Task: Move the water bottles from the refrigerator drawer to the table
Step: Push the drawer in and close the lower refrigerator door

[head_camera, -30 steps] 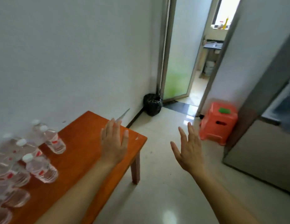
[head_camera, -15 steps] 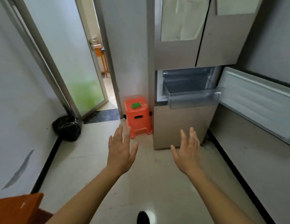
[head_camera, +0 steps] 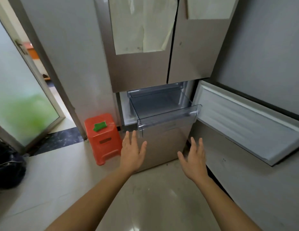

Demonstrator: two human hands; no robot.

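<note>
- The left grip (head_camera: 132, 152) is open, fingers straight and spread, holding nothing; its fingertips are just beside the drawer's lower left corner.
- The right grip (head_camera: 194, 157) is open too, fingers loosely spread and empty, below the drawer's right end.
- The clear drawer (head_camera: 167, 120) stands pulled out of the fridge (head_camera: 162, 69), beside the swung-open lower door (head_camera: 245, 120).
- Where the bottles are, I cannot tell from this view.
- An orange stool (head_camera: 103, 140) stands on the floor (head_camera: 153, 189) left of the fridge.
</note>
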